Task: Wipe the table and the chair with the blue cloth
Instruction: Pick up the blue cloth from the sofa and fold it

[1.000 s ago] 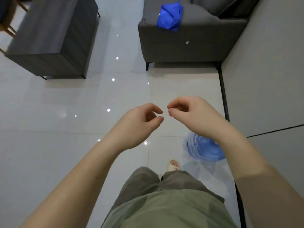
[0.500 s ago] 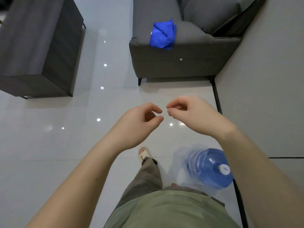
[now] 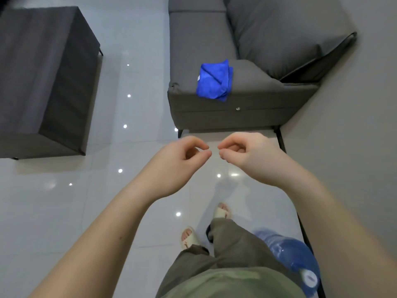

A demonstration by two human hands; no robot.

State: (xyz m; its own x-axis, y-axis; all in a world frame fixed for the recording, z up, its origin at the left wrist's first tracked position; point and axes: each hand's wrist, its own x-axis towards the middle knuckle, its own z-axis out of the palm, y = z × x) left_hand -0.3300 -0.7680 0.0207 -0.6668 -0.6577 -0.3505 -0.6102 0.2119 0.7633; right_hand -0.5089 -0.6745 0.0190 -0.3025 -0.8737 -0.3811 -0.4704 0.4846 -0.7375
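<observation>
Both empty, fingers curled inward: left hand (image 3: 178,162) and right hand (image 3: 247,155) raised side by side, fingertips nearly meeting, gripping nothing. Folded blue cloth (image 3: 214,80) draped over the near armrest of the grey sofa (image 3: 214,115), at twelve o'clock from the hands and well apart from them. Dark grey table (image 3: 45,78) at ten o'clock on the glossy tiled floor (image 3: 64,211). Blue water jug (image 3: 296,261) at five o'clock, beside olive trousers (image 3: 232,246) and pale slippers (image 3: 188,237).
</observation>
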